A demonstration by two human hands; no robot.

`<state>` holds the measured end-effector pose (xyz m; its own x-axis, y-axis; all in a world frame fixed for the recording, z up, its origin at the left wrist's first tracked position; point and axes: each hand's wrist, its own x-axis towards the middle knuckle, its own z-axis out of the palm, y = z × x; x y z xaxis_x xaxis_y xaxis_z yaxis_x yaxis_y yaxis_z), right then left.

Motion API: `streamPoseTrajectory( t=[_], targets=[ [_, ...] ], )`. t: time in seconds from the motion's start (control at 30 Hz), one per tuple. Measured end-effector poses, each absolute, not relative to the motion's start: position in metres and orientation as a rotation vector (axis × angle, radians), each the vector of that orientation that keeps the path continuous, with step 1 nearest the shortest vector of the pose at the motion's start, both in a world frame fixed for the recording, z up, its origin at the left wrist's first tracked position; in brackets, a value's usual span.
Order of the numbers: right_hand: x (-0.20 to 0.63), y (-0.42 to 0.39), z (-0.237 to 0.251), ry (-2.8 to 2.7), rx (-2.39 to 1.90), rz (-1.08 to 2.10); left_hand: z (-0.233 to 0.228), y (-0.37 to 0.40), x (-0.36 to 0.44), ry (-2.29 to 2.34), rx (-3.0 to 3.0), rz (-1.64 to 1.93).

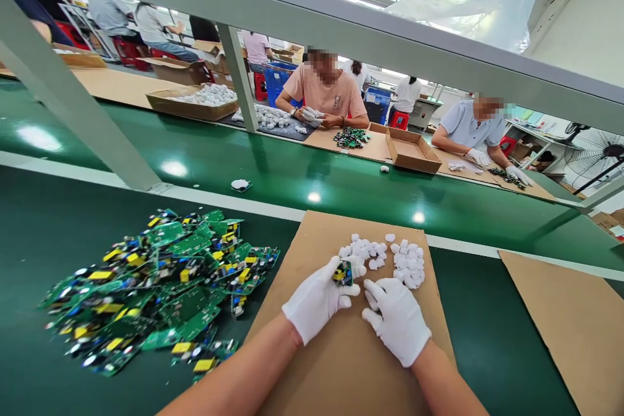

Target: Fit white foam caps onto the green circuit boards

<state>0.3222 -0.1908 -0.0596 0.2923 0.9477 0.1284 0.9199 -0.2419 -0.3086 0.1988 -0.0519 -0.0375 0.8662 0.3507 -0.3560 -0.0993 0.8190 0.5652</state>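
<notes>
Gloved hands meet over a brown cardboard sheet laid on the green surface. In the left hand, the grip is clenched on a small circuit board, green with a yellow block and dark parts on it, held up at the fingertips just beside a cluster of small white plastic pieces on the cardboard. The right hand lies close by with its fingers stretched toward that cluster, grip released and nothing visibly in it; whether a fingertip touches a white piece is too small to tell. As for progress, it looks early or mid-run: a large loose heap of circuit boards of the same green and yellow kind lies to the left on the surface, well apart from the cardboard, and many white pieces are unused. No finished units show near the hands, so how many are done cannot be told. Across the green belt, other people in white gloves sit at their own cardboard sheets with boards and open boxes.
</notes>
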Motion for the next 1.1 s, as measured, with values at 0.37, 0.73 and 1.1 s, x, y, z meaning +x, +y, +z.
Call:
streamPoseTrajectory(
  t=[0.37,0.73,1.1],
  targets=[
    [0.329,-0.193,-0.041,-0.651,-1.474,0.821,-0.038,-0.059,0.201,0.448,0.541,0.195],
    [0.307,-0.193,-0.040,-1.074,-1.699,0.351,-0.050,-0.074,0.204,0.496,0.907,0.228],
    [0.315,-0.191,-0.049,-1.141,-1.819,-0.068,-0.045,-0.079,0.201,0.465,0.972,0.231]
  ],
)
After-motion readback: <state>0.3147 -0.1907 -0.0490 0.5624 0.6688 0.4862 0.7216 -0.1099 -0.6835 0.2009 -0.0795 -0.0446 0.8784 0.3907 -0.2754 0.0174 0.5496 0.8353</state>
